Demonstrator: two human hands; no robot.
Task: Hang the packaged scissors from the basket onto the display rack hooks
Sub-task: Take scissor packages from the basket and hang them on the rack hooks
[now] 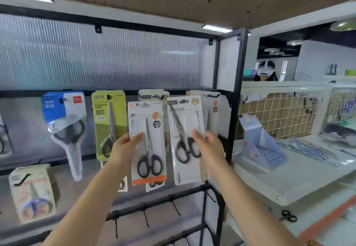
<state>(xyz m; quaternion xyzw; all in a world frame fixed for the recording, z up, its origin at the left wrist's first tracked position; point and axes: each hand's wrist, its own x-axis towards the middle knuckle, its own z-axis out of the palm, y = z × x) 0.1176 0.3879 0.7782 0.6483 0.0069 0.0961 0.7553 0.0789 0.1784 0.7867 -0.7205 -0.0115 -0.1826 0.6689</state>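
White card with an orange bottom strip: that is the scissors pack in our left hand, thumb laid across its front left edge, fingers curled behind; black-handled scissors sealed inside, blades pointing up. Our right hand pinches a second pack, white with a beige side band, thumb on the front near the black handles; this one tilts slightly left at the top. Both packs are raised in front of the black display rack, their hang holes close to the upper row of hooks; whether either hole is on a hook we cannot tell. Already hanging on that row: a blue-and-white pack at left, a green pack beside it, more pale packs behind the two we hold. Lower left, a further pack hangs from a black hook; lower hooks on the rack's front bars stand bare. To the right, a white shelf carries a light-blue holder; loose black scissors lie below it. The basket is out of view.
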